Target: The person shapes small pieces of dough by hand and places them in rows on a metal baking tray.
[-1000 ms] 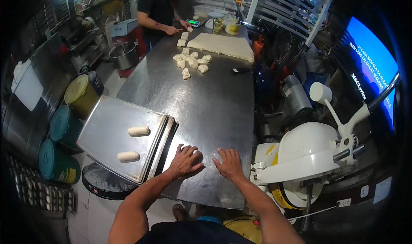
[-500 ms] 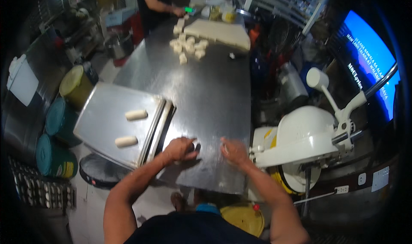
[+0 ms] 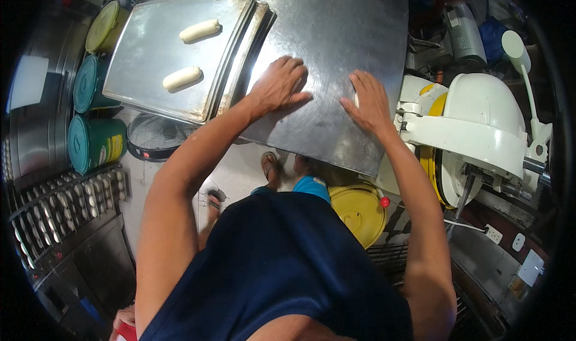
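Observation:
Two pale dough rolls, an upper one (image 3: 200, 31) and a lower one (image 3: 182, 77), lie apart on a flat metal baking tray (image 3: 150, 38) at the left of the steel table. To the right of the tray, my left hand (image 3: 281, 84) rests palm down, fingers stretched out and thumb pointing right. A sliver of something pale shows by its fingers, mostly hidden. My right hand (image 3: 369, 101) lies palm down near the table's right edge, fingers extended. A small white bit of dough (image 3: 356, 100) peeks out under its inner side.
The steel table (image 3: 336, 17) ends in a front edge before my body. A white mixer (image 3: 480, 113) stands close on the right. Lidded buckets (image 3: 90, 143) and a round black fan grille (image 3: 159, 138) are left. Below the table sits a yellow lid (image 3: 358, 215); egg trays (image 3: 66, 206) stand lower left.
The view has tilted down, so the far dough pieces and the other person at the table's end are out of sight. My fingers, more curled before, now lie flatter.

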{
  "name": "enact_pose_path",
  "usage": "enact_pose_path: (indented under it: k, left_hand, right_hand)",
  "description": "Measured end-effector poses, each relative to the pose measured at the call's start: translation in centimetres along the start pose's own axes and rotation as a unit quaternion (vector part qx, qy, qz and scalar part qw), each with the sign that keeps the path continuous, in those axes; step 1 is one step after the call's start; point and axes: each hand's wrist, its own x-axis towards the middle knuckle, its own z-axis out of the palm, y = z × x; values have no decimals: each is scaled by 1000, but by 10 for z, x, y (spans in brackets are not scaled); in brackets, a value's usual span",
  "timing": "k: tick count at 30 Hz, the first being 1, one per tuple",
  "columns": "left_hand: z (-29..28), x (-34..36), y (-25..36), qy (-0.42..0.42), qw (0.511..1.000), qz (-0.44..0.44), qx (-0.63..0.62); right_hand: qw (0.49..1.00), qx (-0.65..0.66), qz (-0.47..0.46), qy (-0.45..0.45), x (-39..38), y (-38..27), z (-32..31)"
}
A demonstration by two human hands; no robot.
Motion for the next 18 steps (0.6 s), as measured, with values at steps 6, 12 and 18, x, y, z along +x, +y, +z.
enact_pose_path:
  k: [6, 12, 18]
  left_hand:
    - [-9, 23, -2, -17, 998, -17, -50]
    - [5, 35, -15, -61, 997, -38, -24]
    - [-23, -17, 12, -17, 995, -47, -83]
  right_hand:
    - [977, 57, 124, -165, 12, 6, -3]
    - [988, 89, 103, -70, 24, 17, 14]
    - [995, 87, 32, 44, -14, -1, -11]
